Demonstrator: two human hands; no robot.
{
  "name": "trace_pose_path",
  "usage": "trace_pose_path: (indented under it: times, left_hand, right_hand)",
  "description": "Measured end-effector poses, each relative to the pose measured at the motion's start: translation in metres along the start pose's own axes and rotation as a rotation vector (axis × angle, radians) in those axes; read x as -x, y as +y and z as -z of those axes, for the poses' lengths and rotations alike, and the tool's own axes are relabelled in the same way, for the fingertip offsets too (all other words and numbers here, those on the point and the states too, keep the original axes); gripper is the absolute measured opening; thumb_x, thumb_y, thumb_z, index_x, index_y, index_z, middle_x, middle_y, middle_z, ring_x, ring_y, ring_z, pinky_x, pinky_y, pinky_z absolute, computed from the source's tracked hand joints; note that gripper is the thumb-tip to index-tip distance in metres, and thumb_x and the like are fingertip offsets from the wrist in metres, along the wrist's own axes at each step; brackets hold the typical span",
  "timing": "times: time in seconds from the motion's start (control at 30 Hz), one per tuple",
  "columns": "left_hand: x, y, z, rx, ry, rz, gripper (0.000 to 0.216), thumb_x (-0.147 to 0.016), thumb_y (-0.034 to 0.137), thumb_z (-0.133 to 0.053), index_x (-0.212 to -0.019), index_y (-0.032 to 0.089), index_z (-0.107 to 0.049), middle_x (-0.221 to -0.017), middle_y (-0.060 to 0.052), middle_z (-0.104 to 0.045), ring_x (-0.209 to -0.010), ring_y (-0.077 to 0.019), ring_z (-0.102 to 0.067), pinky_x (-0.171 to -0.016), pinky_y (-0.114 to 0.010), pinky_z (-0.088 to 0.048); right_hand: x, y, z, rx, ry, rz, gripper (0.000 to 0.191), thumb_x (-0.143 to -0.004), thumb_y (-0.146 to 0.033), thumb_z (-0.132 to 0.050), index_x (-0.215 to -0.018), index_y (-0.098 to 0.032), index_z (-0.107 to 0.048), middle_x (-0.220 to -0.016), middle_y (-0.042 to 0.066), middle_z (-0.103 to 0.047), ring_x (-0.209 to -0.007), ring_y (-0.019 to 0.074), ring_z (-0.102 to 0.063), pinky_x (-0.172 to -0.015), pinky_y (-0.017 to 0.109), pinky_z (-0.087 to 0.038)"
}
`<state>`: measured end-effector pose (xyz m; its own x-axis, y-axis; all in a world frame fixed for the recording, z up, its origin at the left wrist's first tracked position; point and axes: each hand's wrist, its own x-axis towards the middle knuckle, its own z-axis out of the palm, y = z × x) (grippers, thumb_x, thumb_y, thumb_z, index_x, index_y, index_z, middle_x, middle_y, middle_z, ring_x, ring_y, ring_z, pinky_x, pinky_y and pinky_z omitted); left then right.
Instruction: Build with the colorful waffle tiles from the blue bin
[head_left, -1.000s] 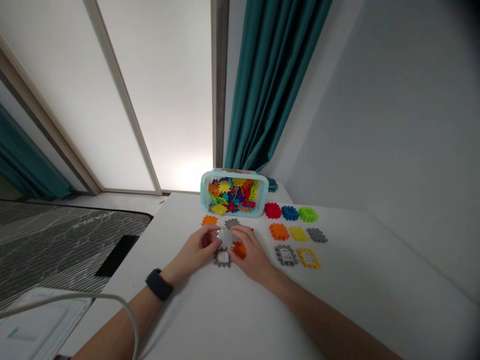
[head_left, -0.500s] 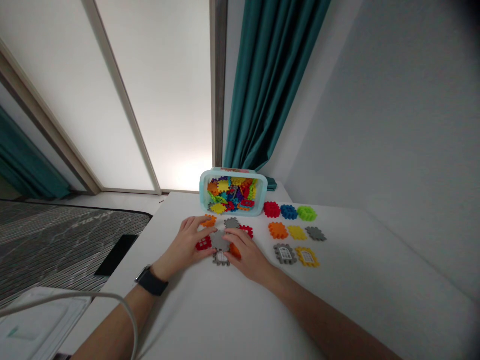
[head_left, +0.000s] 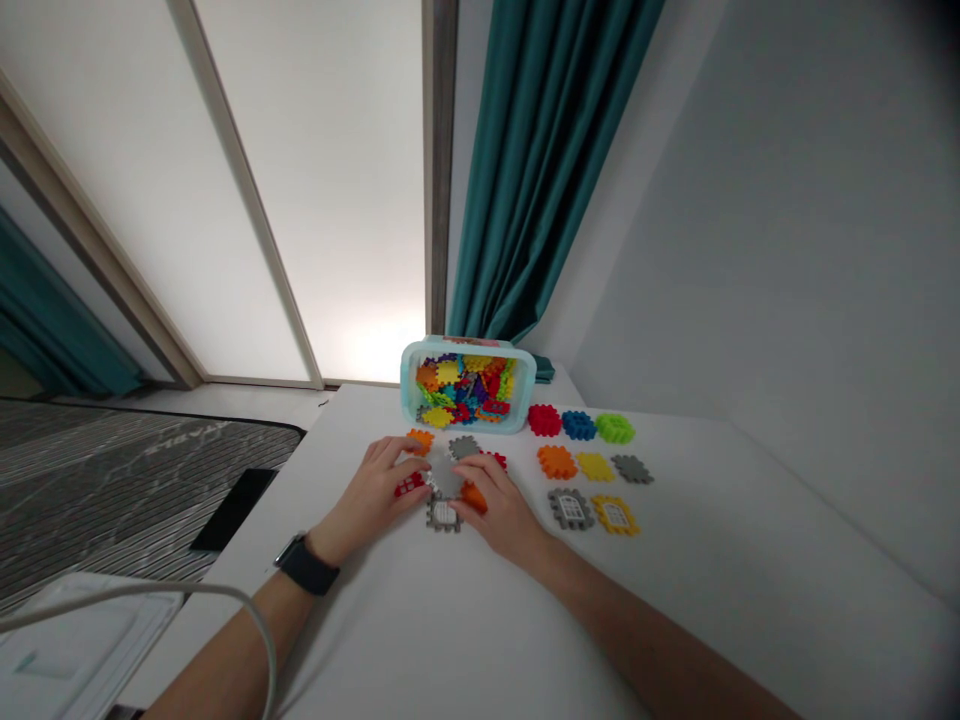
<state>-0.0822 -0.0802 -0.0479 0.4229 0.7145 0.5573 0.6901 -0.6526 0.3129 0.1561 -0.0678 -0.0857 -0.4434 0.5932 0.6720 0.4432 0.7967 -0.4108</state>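
Note:
My left hand (head_left: 371,495), with a dark watch on the wrist, pinches a red window tile (head_left: 409,485) against a flat grey tile (head_left: 448,477). From the other side my right hand (head_left: 501,508) grips that grey tile between thumb and forefinger. An orange tile (head_left: 472,494) lies partly under the right hand's fingers. A grey window tile (head_left: 442,515) lies just in front of the grey one. All of this rests on the white table (head_left: 450,620).
A pale blue bin (head_left: 409,385) full of coloured tiles stands behind the hands. Loose orange (head_left: 420,440), grey (head_left: 464,446) and red (head_left: 496,459) tiles lie before it. To the right several tiles are laid in rows, among them green (head_left: 615,428) and a yellow window tile (head_left: 615,515).
The grey tile, held up between both hands a second ago, has come down flat among the tiles. My left hand has shifted left onto the red window tile.

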Motion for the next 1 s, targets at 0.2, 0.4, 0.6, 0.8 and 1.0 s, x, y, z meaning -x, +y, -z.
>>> trace_pose_path:
  times: [0.2, 0.4, 0.6, 0.8, 1.0]
  left_hand:
    - [0.001, -0.004, -0.001, -0.003, 0.018, -0.011, 0.026, -0.091, 0.020, -0.065, -0.116, 0.024, -0.068, -0.121, -0.011, -0.063, -0.114, -0.0282, -0.058, -0.099, -0.047, -0.048]
    - [0.003, -0.012, -0.003, -0.010, -0.007, -0.044, 0.027, -0.094, 0.020, -0.061, -0.120, 0.025, -0.066, -0.125, -0.011, -0.059, -0.115, -0.0274, -0.059, -0.096, -0.047, -0.052]
    - [0.006, -0.017, -0.008, -0.006, -0.034, -0.080, 0.026, -0.095, 0.019, -0.059, -0.121, 0.024, -0.065, -0.126, -0.011, -0.058, -0.110, -0.0248, -0.060, -0.094, -0.045, -0.054]
    - [0.004, -0.011, -0.006, 0.004, -0.080, -0.061, 0.025, -0.095, 0.019, -0.058, -0.118, 0.025, -0.065, -0.126, -0.010, -0.057, -0.110, -0.0240, -0.061, -0.095, -0.044, -0.055]
    - [0.003, -0.003, -0.001, -0.002, -0.046, 0.001, 0.029, -0.090, 0.023, -0.063, -0.120, 0.023, -0.063, -0.128, -0.011, -0.058, -0.116, -0.0268, -0.060, -0.098, -0.045, -0.053]
  right_hand:
    - [-0.001, -0.001, 0.001, -0.008, -0.021, 0.059, 0.031, -0.098, -0.016, -0.052, -0.128, -0.023, -0.056, -0.114, 0.011, -0.061, -0.103, 0.0228, -0.066, -0.089, 0.040, -0.061]
    - [-0.002, -0.001, 0.001, 0.014, -0.040, 0.078, 0.032, -0.096, -0.013, -0.052, -0.126, -0.023, -0.057, -0.122, 0.012, -0.061, -0.112, 0.0238, -0.064, -0.095, 0.042, -0.059]
    - [-0.004, -0.003, 0.001, 0.017, -0.120, 0.094, 0.049, -0.090, -0.010, -0.057, -0.137, -0.023, -0.051, -0.143, 0.014, -0.054, -0.134, 0.0277, -0.051, -0.111, 0.050, -0.048]
    - [-0.006, -0.003, 0.002, 0.017, -0.153, 0.098, 0.058, -0.085, -0.011, -0.063, -0.140, -0.025, -0.049, -0.136, 0.012, -0.060, -0.129, 0.0286, -0.054, -0.111, 0.052, -0.046]
    - [-0.004, -0.001, 0.002, 0.042, -0.051, 0.069, 0.053, -0.087, -0.017, -0.064, -0.138, -0.023, -0.050, -0.131, 0.013, -0.063, -0.125, 0.0292, -0.057, -0.108, 0.054, -0.047]
